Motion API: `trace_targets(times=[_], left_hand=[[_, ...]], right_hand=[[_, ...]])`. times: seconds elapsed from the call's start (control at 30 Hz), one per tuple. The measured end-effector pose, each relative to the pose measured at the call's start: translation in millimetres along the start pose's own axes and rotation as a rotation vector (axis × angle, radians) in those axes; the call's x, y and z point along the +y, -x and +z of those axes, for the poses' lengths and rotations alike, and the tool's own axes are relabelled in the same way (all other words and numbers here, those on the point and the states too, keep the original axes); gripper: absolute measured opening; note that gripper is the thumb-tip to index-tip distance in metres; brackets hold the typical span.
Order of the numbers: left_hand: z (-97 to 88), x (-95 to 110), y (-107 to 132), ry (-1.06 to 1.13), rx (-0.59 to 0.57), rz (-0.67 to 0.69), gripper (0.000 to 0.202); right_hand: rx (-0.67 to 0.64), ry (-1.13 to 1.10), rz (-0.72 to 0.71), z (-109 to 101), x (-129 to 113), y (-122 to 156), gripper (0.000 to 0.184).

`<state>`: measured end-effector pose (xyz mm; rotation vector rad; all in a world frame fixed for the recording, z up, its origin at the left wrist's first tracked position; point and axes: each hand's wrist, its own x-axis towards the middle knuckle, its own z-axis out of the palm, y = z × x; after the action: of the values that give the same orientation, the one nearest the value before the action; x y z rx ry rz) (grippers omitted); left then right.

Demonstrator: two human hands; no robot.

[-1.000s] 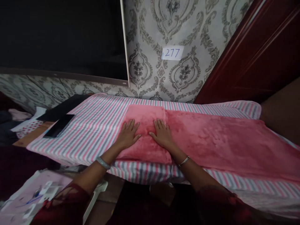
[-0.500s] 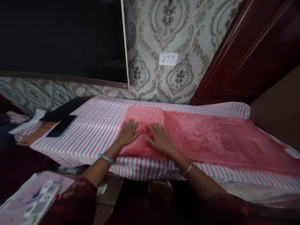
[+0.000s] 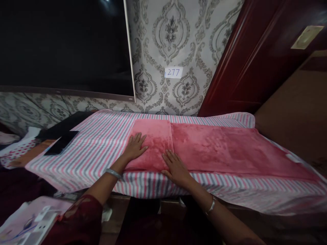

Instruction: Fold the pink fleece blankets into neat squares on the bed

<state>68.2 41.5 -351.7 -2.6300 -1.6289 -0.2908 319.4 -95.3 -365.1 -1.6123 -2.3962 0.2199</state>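
A plush pink cloth [image 3: 217, 146], perhaps a towel or small blanket, lies long across the striped cover, its left end folded over into a thicker panel [image 3: 153, 131]. My left hand [image 3: 135, 146] rests flat on the left edge of that panel, fingers spread. On the panel's lower right, by the fold's edge, my right hand [image 3: 176, 166] lies with fingers stretched out. Neither hand grips anything. Darker brushed patches mark the pile between the hands.
A striped cover [image 3: 97, 146] drapes over the table. At its left end lies a black phone [image 3: 62, 143]. Behind are a large television [image 3: 63, 47] and a wall label reading 277 [image 3: 173, 72]. At lower left sits a white power strip [image 3: 43, 224].
My right hand has slid down toward the front edge of the folded panel. The left hand stays on the panel's left side. The view has shifted slightly to the right.
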Motion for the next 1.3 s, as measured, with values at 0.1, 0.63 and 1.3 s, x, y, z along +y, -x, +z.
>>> trace_targets(times=[0.1, 0.63, 1.3], left_hand=[[-1.0, -2.0, -1.7, 0.019, -0.017, 0.000, 0.069], [-40.7, 22.9, -54.0, 0.029, -0.064, -0.080, 0.064], [24.7, 62.8, -189.2, -0.013, -0.091, 0.240, 0.067]], right_hand=[[0.000, -0.040, -0.035, -3.6, 10.1, 10.9, 0.071], [-0.020, -0.076, 0.008, -8.9, -3.4, -44.0, 0.066], [-0.060, -0.313, 0.018, -24.7, -1.4, -35.8, 0.070]])
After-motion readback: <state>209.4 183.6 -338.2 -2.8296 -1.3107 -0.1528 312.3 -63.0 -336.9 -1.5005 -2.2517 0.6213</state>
